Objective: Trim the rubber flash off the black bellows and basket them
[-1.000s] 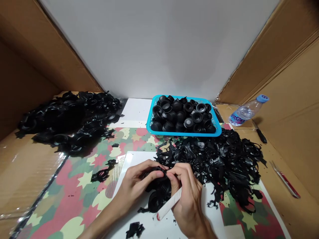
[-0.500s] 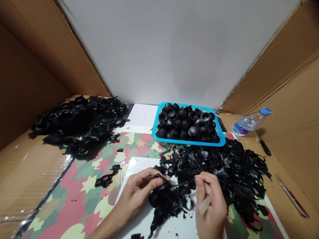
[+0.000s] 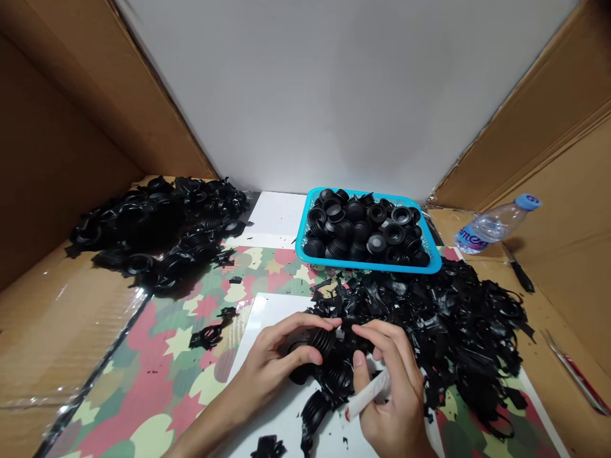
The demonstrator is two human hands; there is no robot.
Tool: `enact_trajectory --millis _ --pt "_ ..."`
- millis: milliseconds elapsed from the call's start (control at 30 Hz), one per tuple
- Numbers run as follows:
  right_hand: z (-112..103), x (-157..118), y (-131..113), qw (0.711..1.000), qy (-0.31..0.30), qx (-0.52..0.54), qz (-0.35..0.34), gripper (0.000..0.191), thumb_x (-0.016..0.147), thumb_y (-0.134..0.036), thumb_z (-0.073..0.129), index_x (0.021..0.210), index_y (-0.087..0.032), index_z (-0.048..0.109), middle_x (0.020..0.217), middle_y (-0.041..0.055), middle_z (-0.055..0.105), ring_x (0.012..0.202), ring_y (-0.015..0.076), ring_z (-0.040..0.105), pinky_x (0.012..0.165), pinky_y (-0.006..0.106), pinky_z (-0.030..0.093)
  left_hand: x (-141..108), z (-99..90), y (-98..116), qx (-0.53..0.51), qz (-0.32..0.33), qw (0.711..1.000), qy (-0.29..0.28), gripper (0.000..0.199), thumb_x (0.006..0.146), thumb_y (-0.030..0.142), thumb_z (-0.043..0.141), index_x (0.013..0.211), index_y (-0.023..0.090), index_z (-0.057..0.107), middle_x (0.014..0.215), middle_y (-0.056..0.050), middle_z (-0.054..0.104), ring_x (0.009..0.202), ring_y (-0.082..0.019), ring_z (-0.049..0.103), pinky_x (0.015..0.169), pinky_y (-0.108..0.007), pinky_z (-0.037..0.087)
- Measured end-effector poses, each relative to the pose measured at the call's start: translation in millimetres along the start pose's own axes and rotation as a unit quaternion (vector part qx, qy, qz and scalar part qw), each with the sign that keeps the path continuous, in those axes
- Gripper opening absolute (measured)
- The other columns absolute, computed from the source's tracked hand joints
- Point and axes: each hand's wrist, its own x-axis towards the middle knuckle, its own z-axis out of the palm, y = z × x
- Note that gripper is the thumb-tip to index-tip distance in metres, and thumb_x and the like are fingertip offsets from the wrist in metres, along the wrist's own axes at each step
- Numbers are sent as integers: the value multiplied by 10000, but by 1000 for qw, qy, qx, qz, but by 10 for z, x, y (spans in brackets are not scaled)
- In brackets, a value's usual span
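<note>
While the left hand (image 3: 291,346) curls around a ribbed black part (image 3: 323,343) over the white board (image 3: 267,312), the right hand (image 3: 391,375), fingers loosely bent, keeps a white-wrapped tool (image 3: 366,395) against its palm. Behind both hands, similar parts fill the blue basket (image 3: 367,266) on the counter (image 3: 143,394).

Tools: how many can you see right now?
3. The white tool is in the right hand; the knife lies beside the bottle; the red tool lies near the right edge of view. More may be hidden under the black scraps.
</note>
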Motion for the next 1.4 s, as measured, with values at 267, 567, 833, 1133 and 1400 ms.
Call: enact_trajectory --millis 267,567,833,1133,1400 --pt "1 -3 -59 997 -66 -16 -32 539 1082 -166 647 1598 -314 604 1378 132 619 994 226 681 827 380 628 14 -17 -34 39 13 999 -19 177 913 246 857 1085 241 899 1089 -62 877 977 -247 778 865 -266 592" --pt "49 72 -22 1000 -12 6 7 233 1133 -119 565 1232 -239 738 1117 65 784 1019 203 748 866 327 609 -25 -5 -131 196 79 974 -81 324 1090 273 710 1397 328 799 1118 -40 819 1023 -228 724 932 -278 558" --pt "-157 131 308 971 209 -81 77 200 1162 -183 519 1235 -159 703 975 102 766 859 201 762 718 277 589 -94 -31 -213 282 158 945 -57 284 1140 142 554 1224 261 798 1026 -60 782 928 -210 743 817 -262 546" --pt "-127 42 259 980 171 -56 84 230 1080 -268 715 1282 -168 763 1076 113 848 834 187 818 757 253 659 -69 -26 -127 296 135 944 49 290 1050 360 774 1337 388 797 1163 -34 774 1052 -252 704 955 -293 539" --pt "-183 163 161 990 128 -48 21 189 1070 -173 641 1192 -180 785 988 75 857 761 169 821 734 236 666 57 -435 1 473 136 844 213 411 1023 606 724 1346 358 777 1037 -51 647 856 -264 613 716 -298 467"
